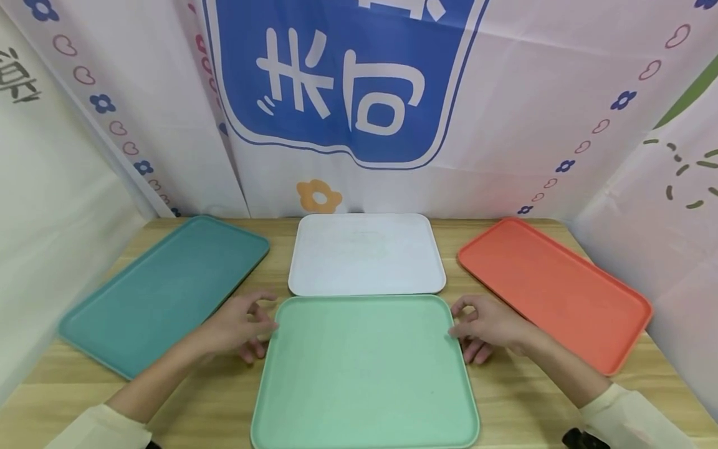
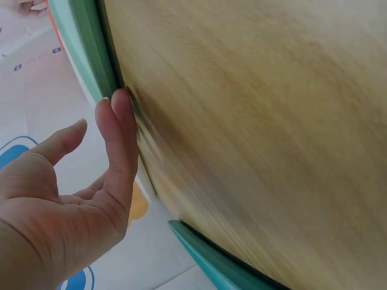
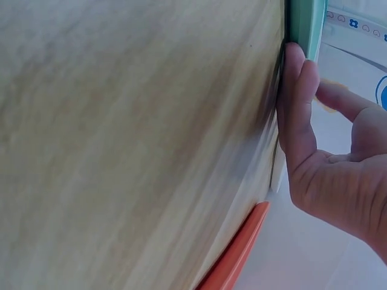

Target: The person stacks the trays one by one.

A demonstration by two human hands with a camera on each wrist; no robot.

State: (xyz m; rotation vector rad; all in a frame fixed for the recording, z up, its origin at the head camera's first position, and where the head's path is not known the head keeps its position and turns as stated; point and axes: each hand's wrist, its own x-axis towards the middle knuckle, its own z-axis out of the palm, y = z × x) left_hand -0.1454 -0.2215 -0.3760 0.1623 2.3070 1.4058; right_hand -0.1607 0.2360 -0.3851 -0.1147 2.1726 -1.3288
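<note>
A light green rectangular tray (image 1: 367, 374) lies on the wooden table between both hands. At its left edge is the left hand (image 1: 238, 327); in the left wrist view, fingertips (image 2: 123, 99) touch the tray's outer side low by the tabletop, while the thumb stands apart above. The right hand (image 1: 488, 324) mirrors it at the right edge. Its fingertips (image 3: 294, 53) meet the tray's side in the right wrist view, its thumb raised away from the rim. Neither hand has its fingers curled round the tray.
Behind the light green tray lies a white tray (image 1: 367, 255), close against its far edge. A teal tray (image 1: 174, 293) sits angled at the left, an orange-red tray (image 1: 552, 290) angled at the right. Printed cloth (image 1: 493, 125) hangs behind the wooden table (image 1: 207, 411) and along both sides.
</note>
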